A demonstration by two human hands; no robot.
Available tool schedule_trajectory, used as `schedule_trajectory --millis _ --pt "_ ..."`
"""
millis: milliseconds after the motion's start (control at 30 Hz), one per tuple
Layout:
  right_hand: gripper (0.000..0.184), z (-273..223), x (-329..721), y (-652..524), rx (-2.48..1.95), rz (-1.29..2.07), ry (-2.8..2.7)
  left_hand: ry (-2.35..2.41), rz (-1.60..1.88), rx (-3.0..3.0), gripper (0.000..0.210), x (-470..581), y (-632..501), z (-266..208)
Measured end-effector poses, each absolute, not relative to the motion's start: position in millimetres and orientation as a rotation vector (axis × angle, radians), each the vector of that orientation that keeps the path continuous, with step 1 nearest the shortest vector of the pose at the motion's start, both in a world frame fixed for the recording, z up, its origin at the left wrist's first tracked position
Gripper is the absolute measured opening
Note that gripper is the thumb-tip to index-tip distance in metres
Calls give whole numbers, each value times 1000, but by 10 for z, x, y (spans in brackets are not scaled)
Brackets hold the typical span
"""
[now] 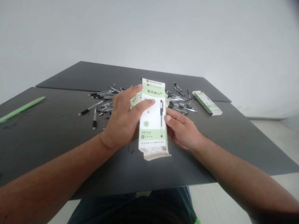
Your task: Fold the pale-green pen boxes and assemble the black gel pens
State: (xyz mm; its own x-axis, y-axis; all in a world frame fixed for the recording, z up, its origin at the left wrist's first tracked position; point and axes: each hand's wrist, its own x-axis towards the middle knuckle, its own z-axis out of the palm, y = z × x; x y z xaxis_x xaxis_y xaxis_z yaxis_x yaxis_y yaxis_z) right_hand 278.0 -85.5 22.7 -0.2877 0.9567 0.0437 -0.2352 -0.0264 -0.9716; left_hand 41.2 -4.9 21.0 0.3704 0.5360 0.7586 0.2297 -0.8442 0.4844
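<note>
A white and green pen box [153,124], printed with a picture of a black gel pen, is held upright in front of me between both hands. My left hand [125,113] grips its left side, with the thumb across the front and the index finger near the top edge. My right hand [182,127] holds the right side, thumb at the edge and fingers behind. The flap [157,154] at the box's lower end hangs open. Behind the box lies a heap of black and clear pens [178,104], partly hidden by the box and my hands.
Another green and white pen box [207,103] lies on the dark grey table [112,174] at the right of the heap. A long light-green strip [22,109] rests at the left. A single pen [94,118] lies left of my hand. A pale wall stands behind.
</note>
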Motion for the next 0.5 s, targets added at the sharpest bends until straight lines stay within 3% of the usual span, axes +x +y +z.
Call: schedule_trajectory --millis 167,300,400,500 --pt "61 231 2749 -913 -781 1565 -1258 434 1477 2646 26 371 -52 340" --pt "87 280 2725 -918 -759 1616 -1223 558 1349 2537 15 386 -41 397" --pt "104 280 2725 -889 -814 1608 -1134 657 1401 2559 32 398 -6 336" --pt "100 288 2749 -865 -798 1573 -1104 696 1683 2403 62 407 43 268"
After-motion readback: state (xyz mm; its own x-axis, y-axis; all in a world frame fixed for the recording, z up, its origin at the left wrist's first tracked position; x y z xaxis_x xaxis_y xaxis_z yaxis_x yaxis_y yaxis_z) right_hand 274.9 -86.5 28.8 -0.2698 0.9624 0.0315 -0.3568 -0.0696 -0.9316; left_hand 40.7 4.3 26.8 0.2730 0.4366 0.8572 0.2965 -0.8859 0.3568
